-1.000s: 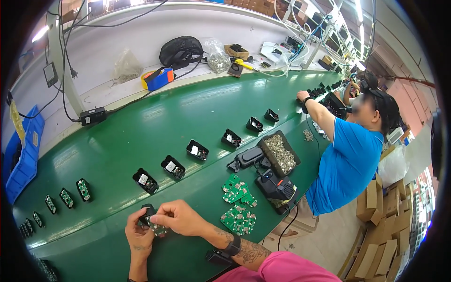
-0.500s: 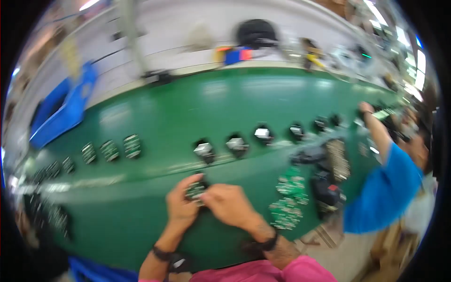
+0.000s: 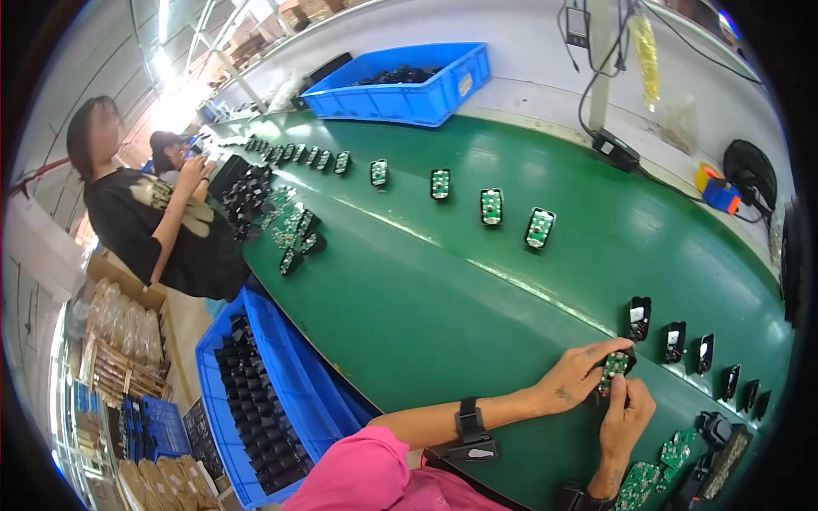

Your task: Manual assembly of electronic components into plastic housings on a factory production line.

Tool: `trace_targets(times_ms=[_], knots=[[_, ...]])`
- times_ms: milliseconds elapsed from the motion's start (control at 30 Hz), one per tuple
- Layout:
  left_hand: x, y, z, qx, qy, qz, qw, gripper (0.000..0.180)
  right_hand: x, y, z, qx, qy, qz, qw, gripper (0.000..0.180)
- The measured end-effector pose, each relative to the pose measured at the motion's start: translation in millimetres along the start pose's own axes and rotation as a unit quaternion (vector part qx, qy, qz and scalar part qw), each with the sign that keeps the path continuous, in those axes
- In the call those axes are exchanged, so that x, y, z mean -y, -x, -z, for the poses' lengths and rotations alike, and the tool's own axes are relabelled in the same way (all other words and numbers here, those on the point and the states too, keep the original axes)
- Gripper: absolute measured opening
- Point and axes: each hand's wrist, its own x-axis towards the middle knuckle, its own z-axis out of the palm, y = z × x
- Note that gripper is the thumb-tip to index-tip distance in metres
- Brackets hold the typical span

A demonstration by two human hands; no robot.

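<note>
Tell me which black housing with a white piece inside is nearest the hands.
The row's leftmost housing, just beyond the left hand; the others sit farther right.

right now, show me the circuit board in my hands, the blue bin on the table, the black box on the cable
Circuit board (image 3: 615, 365), head view, bare green face
Blue bin (image 3: 379, 104), head view, long near wall
Black box (image 3: 617, 151), head view, middle of casing
</note>
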Motion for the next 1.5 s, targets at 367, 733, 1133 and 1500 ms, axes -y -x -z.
trace_targets(times_ms=[367, 733, 1133, 1500], knots=[[-2.3, -3.2, 5.2, 0.044, 0.135, 0.107, 0.984, 0.041, -10.6, 0.9, -7.1, -0.010, 0.070, 0.006, 0.997, 0.031], [-5.4, -2.6, -8.3, 0.054, 0.184, 0.158, 0.969, 0.032, 4.9, -0.1, 1.2, -0.034, -0.027, -0.081, 0.996, 0.021], [-4.1, -0.3, -4.8, 0.042, 0.172, 0.165, 0.970, 0.032, -4.3, -7.7, 3.0, 0.022, -0.024, -0.031, 0.999, 0.045], [-6.1, 1.6, -10.3, -0.044, 0.099, 0.128, 0.986, 0.027, 0.9, -4.9, 4.9, -0.019, -0.076, 0.033, 0.996, 0.052]])
